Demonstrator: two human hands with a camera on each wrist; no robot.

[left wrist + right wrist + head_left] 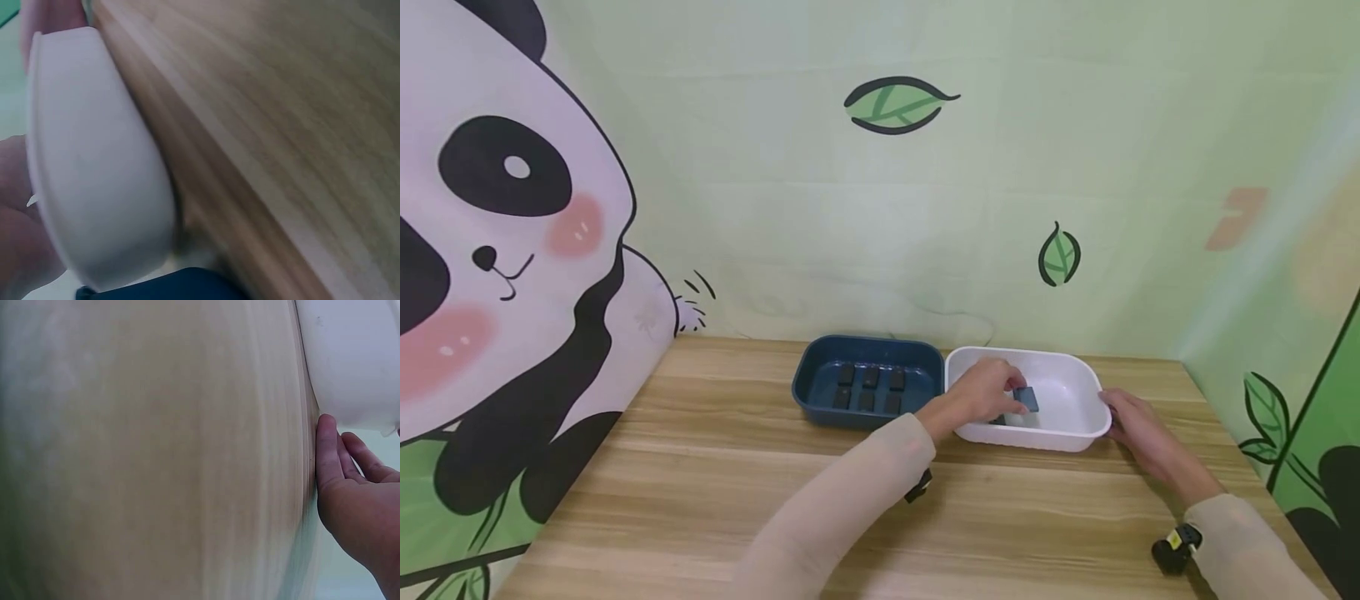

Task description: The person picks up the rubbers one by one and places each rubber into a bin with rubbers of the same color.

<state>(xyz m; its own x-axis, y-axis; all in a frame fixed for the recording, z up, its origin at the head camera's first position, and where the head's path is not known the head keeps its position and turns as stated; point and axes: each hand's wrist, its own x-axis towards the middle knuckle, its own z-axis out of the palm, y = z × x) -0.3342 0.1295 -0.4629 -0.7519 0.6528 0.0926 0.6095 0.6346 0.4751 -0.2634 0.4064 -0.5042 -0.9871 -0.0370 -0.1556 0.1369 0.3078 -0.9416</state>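
Observation:
My left hand (987, 388) reaches over the near left side of the white tray (1063, 433). Between its thumb and forefinger it pinches a small dark square tile (1027, 400), tilted above the tray floor. Another dark tile (997, 420) lies partly hidden under that hand. At the tray's right end, my right hand (1138, 429) grips the rim and end wall. In the right wrist view, its fingers (328, 450) lie low along the outer wall, close to the tabletop. The left wrist view shows mostly the tray's outer wall (100, 156), with part of the left hand (22, 219) behind the rim.
A dark blue tray (868, 340) stands right against the left end of the white one. Several black tiles (870, 377) lie in it in two rows. Both trays sit near the back of the wooden table (730, 433), before a printed panda backdrop (737, 167).

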